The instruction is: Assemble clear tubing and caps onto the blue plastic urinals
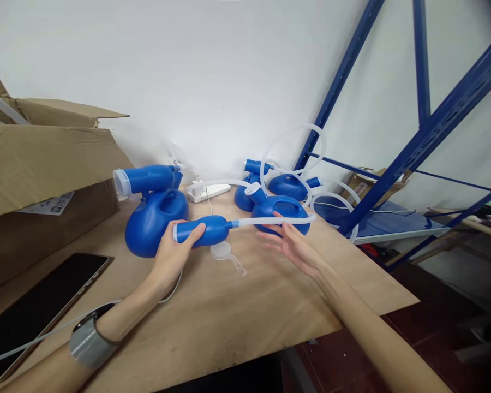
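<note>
Gripping the blue handpiece just right of a blue jug, the left hand holds it level above the desk. Its clear tube runs right, just above the right hand, which is open with fingers spread. Taking hold of the tube would call for closing them.

A box is sitting at the table's left, a tablet lying nearer. A jug is standing far left, a nozzle before it, more jugs far right, a power strip between them.
</note>
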Demonstrator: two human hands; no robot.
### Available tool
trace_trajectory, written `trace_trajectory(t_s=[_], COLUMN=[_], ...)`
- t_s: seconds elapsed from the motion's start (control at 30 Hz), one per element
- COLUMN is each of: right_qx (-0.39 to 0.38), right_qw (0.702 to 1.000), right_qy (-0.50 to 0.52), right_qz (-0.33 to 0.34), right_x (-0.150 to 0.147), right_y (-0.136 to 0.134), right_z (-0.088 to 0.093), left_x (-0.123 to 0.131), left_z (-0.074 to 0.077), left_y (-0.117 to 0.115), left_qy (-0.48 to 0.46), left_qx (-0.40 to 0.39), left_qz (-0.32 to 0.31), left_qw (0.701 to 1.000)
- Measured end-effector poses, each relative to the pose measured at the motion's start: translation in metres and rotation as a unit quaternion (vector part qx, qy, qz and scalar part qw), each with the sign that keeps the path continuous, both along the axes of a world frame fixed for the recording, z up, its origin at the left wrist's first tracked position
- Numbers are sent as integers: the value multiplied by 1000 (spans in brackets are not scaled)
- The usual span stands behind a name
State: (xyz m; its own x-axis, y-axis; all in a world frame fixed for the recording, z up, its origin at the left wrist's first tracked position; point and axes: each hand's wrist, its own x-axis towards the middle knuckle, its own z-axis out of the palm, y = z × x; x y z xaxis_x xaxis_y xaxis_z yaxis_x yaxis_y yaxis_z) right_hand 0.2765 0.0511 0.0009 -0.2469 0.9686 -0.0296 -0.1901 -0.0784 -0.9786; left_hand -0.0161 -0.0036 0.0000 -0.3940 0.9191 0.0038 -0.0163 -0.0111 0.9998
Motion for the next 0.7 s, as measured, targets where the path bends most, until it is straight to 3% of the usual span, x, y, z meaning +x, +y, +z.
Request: trace_trajectory(t_s=[0.07, 0.2, 0.37, 0.5, 0.7], right_qx=[16, 3, 21, 81, 103], right_qw=[998, 997, 995, 990, 988], right_qy=[60, 77, 102, 117, 105], right_qz=[-8, -22, 8, 7, 34], right_x=[-10, -29, -43, -39, -25], right_y=[12, 31, 33, 29, 36], right_z=[5, 11, 5, -3, -2], left_x=[1, -1, -2, -1, -1], left_z=[2, 4, -1, -2, 1], left_y=[0, 0, 1, 1, -1], left_qy=[-30, -35, -12, -14, -35], left_qx=[-2, 4, 26, 9, -20], left_qz=[-12, 8, 40, 5, -53], left_qw=[999, 999, 999, 1000, 998])
